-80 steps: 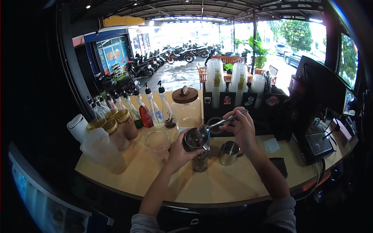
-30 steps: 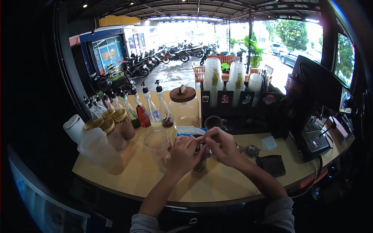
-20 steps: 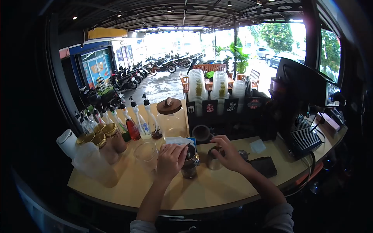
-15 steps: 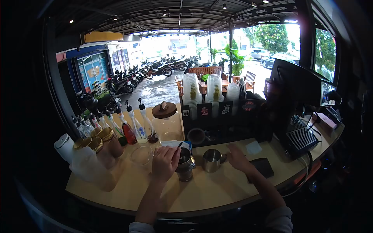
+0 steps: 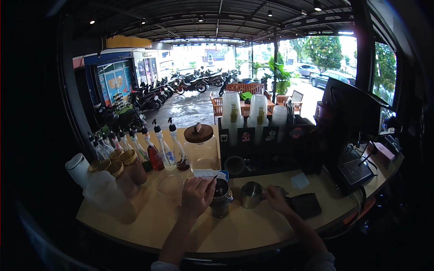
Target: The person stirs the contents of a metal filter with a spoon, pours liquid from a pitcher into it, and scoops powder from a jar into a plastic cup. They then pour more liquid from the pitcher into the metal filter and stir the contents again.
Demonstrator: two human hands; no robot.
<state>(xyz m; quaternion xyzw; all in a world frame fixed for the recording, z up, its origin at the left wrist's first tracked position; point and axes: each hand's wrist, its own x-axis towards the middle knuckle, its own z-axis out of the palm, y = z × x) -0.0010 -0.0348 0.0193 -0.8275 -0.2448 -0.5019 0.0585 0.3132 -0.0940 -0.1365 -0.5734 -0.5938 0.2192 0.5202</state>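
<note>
A metal canister (image 5: 220,209) with a wire clasp at its side stands upright on the counter, its top open and dark inside. My left hand (image 5: 197,195) is closed at its left rim, with a thin dark stick-like piece (image 5: 215,177) poking up from the fingertips; its lower part is hidden. Just to the right sits a stainless steel milk pitcher (image 5: 250,198), upright on the counter. The fingers of my right hand (image 5: 276,198) are closed at the pitcher's handle on its right side.
Syrup pump bottles (image 5: 166,151) and gold-lidded jars (image 5: 131,165) line the left. Behind are a wood-lidded glass jar (image 5: 199,151) and stacked plastic cups (image 5: 232,113). A dark folded cloth (image 5: 305,205) lies right, before the coffee machine (image 5: 348,135).
My right hand has come in to the pitcher's handle from just right of it. My left hand stays at the canister. The whole view has shifted slightly.
</note>
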